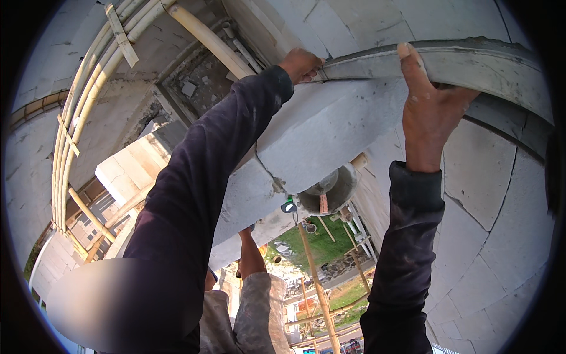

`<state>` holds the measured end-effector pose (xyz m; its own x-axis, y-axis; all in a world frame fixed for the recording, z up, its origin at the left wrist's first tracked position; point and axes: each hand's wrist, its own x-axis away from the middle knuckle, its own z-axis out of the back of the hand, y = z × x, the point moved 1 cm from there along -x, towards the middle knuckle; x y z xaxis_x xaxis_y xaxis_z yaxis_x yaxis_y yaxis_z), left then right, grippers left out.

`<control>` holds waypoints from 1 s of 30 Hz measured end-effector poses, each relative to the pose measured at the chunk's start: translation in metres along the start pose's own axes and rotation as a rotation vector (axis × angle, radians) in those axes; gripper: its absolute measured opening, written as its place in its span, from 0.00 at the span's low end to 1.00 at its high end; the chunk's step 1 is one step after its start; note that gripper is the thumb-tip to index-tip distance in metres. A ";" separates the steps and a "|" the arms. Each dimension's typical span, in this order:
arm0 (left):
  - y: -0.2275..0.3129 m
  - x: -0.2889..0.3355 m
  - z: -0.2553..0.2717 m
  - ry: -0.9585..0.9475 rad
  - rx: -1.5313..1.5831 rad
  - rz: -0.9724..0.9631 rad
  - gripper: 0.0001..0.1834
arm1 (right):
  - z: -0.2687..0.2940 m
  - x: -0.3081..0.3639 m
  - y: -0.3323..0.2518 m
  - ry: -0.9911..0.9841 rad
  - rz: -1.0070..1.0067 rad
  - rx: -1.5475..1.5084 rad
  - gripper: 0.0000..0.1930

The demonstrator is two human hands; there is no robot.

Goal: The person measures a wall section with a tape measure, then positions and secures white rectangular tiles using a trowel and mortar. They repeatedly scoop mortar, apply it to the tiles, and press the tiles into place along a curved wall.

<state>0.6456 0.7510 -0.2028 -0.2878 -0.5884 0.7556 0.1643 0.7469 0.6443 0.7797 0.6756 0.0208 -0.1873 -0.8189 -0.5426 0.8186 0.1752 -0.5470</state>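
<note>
A long grey board [377, 66] with a rough, dark upper edge runs along the pale block wall. My right hand [433, 109] grips it, thumb over its near face and the fingers partly hidden behind. At its left end my left hand [302, 65] is closed, the fingers curled together at the board's tip. What those fingers pinch, if anything, is too small to make out. Under the board lies a large pale block [333, 133], with a mortar joint at its left side.
A grey bucket [348, 192] holding an orange-handled tool [323, 203] hangs or stands beside the wall. Below, a co-worker's hand [252, 248] touches the blocks. Bamboo poles [97, 76] curve along the left; another pole [315, 283] rises from the ground far below.
</note>
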 end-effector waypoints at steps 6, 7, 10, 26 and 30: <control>0.003 -0.001 -0.001 -0.016 -0.194 -0.099 0.16 | 0.003 0.002 0.004 -0.039 0.063 0.132 0.37; 0.011 0.000 -0.005 -0.042 -0.350 -0.100 0.16 | -0.001 0.002 0.006 0.009 0.036 0.026 0.34; 0.007 -0.009 -0.003 -0.123 -0.719 -0.332 0.14 | 0.003 0.001 0.007 -0.035 0.071 0.048 0.30; -0.017 -0.047 -0.003 -0.124 -1.302 -0.858 0.10 | 0.004 -0.002 0.000 -0.019 -0.004 -0.087 0.32; -0.011 -0.061 0.012 -0.234 -1.343 -1.165 0.11 | -0.008 0.002 -0.015 0.083 -0.069 -0.274 0.36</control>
<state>0.6496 0.7824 -0.2577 -0.8985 -0.4339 -0.0661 0.3420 -0.7866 0.5142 0.7626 0.6752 0.0230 -0.2902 -0.7887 -0.5419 0.6272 0.2709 -0.7302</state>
